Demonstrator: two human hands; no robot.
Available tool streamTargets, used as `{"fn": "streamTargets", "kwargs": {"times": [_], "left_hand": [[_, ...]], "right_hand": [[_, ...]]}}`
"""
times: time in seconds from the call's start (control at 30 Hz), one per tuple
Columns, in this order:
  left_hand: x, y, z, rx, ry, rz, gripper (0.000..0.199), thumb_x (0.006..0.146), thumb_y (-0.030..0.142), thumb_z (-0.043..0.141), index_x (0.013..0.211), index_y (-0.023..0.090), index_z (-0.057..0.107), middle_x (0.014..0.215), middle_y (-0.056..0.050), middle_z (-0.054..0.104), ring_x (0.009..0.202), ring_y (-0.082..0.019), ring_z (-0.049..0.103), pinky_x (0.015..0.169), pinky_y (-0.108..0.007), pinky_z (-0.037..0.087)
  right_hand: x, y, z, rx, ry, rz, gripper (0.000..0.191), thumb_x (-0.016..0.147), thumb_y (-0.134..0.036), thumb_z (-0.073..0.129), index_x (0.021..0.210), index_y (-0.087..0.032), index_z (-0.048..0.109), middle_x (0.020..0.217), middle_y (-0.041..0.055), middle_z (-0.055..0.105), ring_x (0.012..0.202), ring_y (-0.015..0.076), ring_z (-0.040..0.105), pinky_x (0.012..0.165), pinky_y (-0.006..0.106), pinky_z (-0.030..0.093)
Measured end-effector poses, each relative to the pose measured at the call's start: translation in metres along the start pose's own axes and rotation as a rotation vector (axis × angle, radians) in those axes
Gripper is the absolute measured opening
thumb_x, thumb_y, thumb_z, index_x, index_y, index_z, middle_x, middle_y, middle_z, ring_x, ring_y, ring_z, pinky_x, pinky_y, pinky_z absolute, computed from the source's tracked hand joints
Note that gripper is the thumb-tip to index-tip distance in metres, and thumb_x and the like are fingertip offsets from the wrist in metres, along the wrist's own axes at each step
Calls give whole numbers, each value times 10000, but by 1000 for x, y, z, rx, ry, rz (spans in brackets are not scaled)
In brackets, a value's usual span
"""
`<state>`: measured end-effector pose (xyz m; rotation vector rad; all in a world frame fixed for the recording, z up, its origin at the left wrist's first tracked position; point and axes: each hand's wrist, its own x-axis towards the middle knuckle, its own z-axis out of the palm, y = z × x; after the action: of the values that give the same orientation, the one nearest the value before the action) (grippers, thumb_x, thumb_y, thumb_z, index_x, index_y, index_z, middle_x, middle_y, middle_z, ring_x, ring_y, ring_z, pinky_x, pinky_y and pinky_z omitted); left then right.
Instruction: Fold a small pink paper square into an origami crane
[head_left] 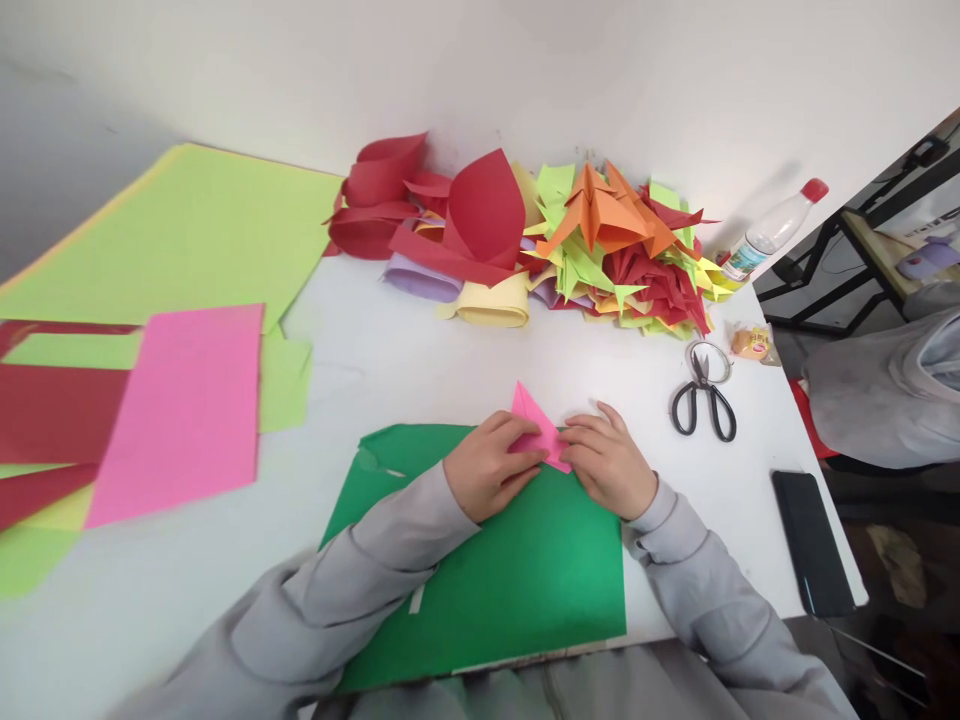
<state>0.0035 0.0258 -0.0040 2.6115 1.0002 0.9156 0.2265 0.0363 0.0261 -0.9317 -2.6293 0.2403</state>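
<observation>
A small piece of folded pink paper [534,420] with a pointed top lies over the far edge of a green board [525,580]. My left hand [495,466] is closed on its left side, thumb and fingers against the paper. From the right, my right hand [609,462] pinches the paper's right edge, with one finger raised. Both wrists come out of grey sleeves. The fingers cover part of the paper's lower folds.
Folded paper shapes [600,240] and rolled paper strips [450,230] pile against the wall. Pink [187,400] and green sheets [172,230] lie left. At right are scissors [701,390], a phone [812,545], a bottle [772,235], a wrapped snack [752,342] and a person's grey clothing [877,390].
</observation>
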Motion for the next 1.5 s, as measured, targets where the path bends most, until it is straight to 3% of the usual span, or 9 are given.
{"fn": "streamTargets", "kwargs": {"times": [0.17,0.37,0.6,0.77,1.03,1.13,1.3,1.5], "left_hand": [[-4,7,-1,114,-52,26,226,868,191,533,1033,161,684,1086,-149,623,1004,-263,555,874,-450,523],[-7,13,-4,208,-87,67,258,859,207,540,1071,134,667,1135,-171,607,1060,-288,544,913,-449,505],[-5,18,-6,211,-152,52,334,885,237,485,1164,130,632,1212,-165,588,1066,-313,526,911,-486,488],[-2,20,-8,229,-215,127,361,919,161,397,1214,104,596,1297,-100,593,1083,-305,526,954,-498,434],[0,22,-9,342,-239,139,337,897,197,465,1178,108,627,1266,-116,610,1065,-302,520,904,-456,446],[3,25,-9,371,-248,127,350,888,241,498,1200,134,616,1249,-115,611,1025,-293,525,848,-438,453],[4,26,-6,366,-272,93,412,861,300,558,1262,210,582,1264,-68,599,1017,-322,503,793,-428,440],[0,23,-4,353,-246,84,394,862,293,549,1249,233,590,1242,-75,602,1031,-307,492,816,-428,439]], "right_hand": [[-15,-3,-6,-51,-43,-37,209,921,-243,517,1045,-238,685,1157,43,687,1211,237,505,1127,564,193],[-30,-7,-7,-133,-127,-25,326,951,-330,487,1236,-220,600,1325,76,589,1301,298,414,1112,661,145],[-31,-6,-5,-122,-129,10,393,953,-349,472,1291,-164,546,1355,110,559,1346,307,365,1119,659,133],[-31,-6,-5,-122,-158,52,485,953,-383,453,1366,-130,467,1407,137,501,1377,307,322,1125,653,101],[-34,-5,-6,-204,-199,171,600,935,-497,450,1408,-130,420,1466,142,422,1409,322,246,1122,655,53],[-34,-6,-6,-221,-224,174,616,931,-519,445,1430,-161,396,1500,132,371,1416,334,221,1116,657,61],[-32,-7,-6,-236,-257,184,635,896,-574,480,1457,-310,341,1555,130,249,1423,387,175,1064,696,135],[-36,-3,-10,-274,-229,305,591,888,-575,496,1417,-327,410,1550,138,253,1413,404,190,1048,695,167]]}}
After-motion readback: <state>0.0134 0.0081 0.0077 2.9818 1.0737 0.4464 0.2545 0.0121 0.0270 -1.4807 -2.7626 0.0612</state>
